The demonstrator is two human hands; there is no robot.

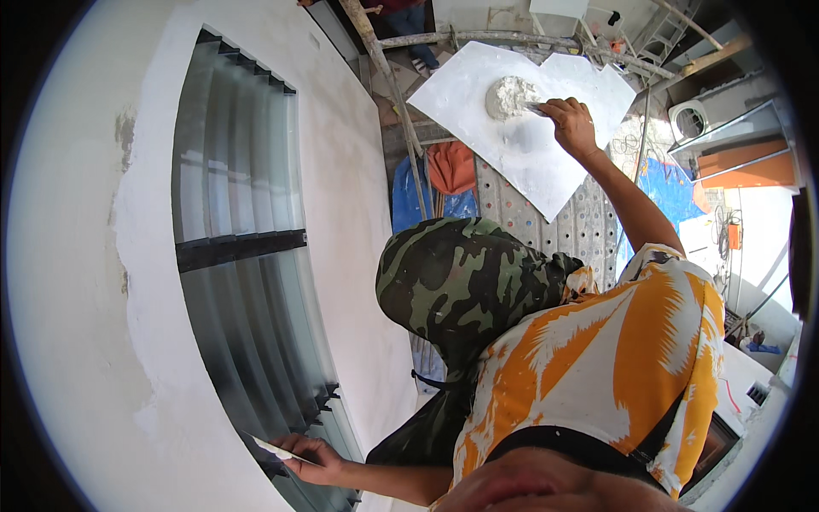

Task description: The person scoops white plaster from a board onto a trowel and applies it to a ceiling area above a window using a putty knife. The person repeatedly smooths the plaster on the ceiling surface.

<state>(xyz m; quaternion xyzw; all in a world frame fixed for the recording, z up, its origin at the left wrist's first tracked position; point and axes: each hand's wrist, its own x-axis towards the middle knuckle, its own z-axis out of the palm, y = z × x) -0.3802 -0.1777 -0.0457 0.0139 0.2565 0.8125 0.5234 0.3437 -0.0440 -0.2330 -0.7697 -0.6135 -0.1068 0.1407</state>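
Note:
On the far side, my right hand (572, 126) is closed around a putty knife (537, 108). Its blade meets a mound of wet white putty (508, 96) on a large white board (461, 85). At the lower left, my left hand (314, 459) grips a flat, pale-edged blade that looks like a second putty knife (286, 450). This blade is beside the lower end of a louvred glass window (256, 316). The handles of both tools are mostly hidden in my fingers.
A patchy white wall (358, 213) surrounds the window. Perforated metal planking (512, 200) lies under the board, with scaffold poles (409, 128) around it. An orange cloth (452, 166) and blue sheeting (665, 192) lie lower down. Another person's legs (411, 30) appear at the top.

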